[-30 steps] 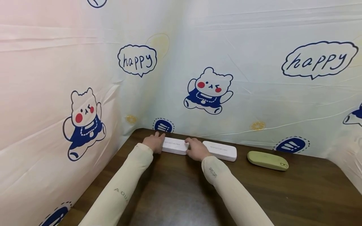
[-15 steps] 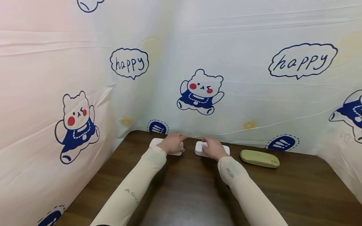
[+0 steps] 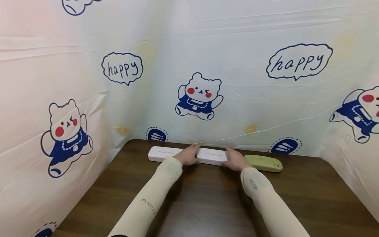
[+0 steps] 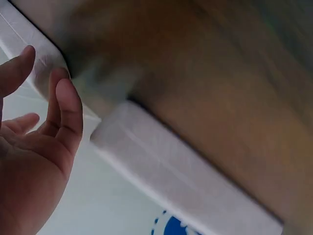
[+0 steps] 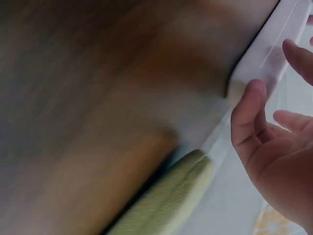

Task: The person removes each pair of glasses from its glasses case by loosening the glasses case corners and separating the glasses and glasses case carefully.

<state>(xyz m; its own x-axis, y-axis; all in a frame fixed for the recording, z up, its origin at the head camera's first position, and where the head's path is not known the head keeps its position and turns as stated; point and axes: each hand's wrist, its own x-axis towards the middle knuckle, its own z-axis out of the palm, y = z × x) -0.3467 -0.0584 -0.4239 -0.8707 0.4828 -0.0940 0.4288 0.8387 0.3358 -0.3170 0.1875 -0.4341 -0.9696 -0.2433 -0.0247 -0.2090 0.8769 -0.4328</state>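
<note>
Two long white glasses cases lie flat in a row along the back of the table, with faint lettering on their lids. At the left end of the middle white case is my left hand, its fingers and thumb touching that end. My right hand touches the opposite end with loosely bent fingers. The other white case lies left of my left hand, close to it; the left wrist view shows its edge. Beyond my right hand sits a green glasses case with a small spectacles mark, its left end partly covered.
The brown wooden table has rounded back corners. A pale printed curtain with bears and "happy" bubbles hangs close behind the cases and along the left side.
Both hands have shifted rightward from the left white case to the middle one. Midway, each hand was over a separate white case. The head view has turned slightly right.
</note>
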